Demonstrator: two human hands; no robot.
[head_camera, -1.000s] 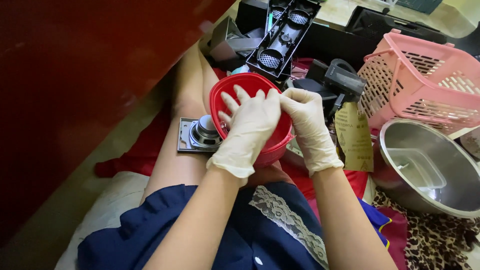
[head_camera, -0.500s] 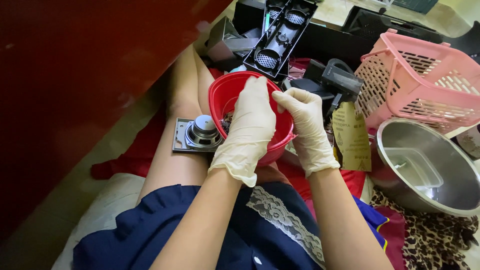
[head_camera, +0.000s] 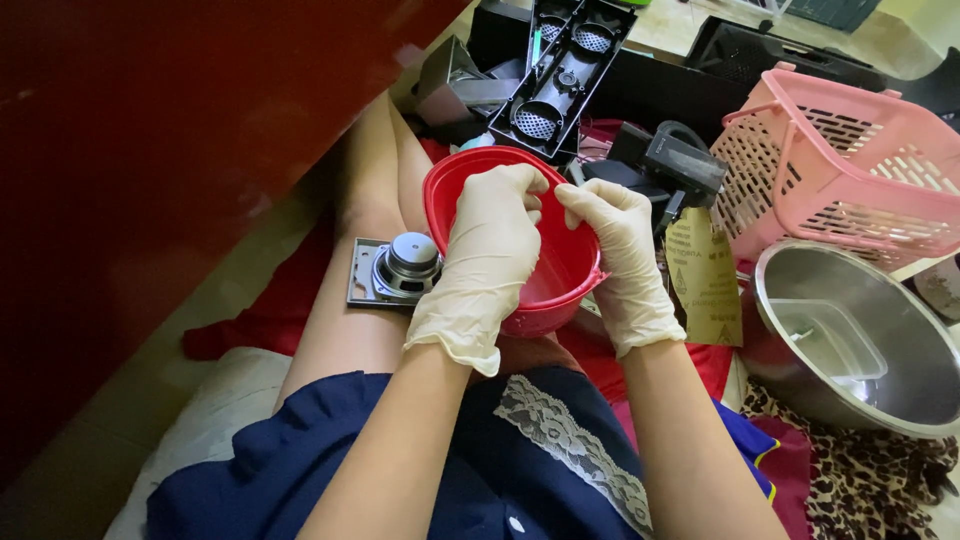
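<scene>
Two gloved hands meet over a round red plastic bowl (head_camera: 520, 250) that sits on the person's lap. Around it lie many things: a small silver speaker part on a square metal plate (head_camera: 395, 272) rests on the bare leg just left of the bowl, a long black plastic speaker frame (head_camera: 560, 75) lies beyond it, a pink plastic basket (head_camera: 850, 170) stands to the right, and a shiny steel bowl (head_camera: 860, 340) sits near it. The left hand (head_camera: 485, 265) covers the bowl's near side — its grip looks curled on the rim. The right hand (head_camera: 625, 260) pinches the rim's right edge — fingers closed.
</scene>
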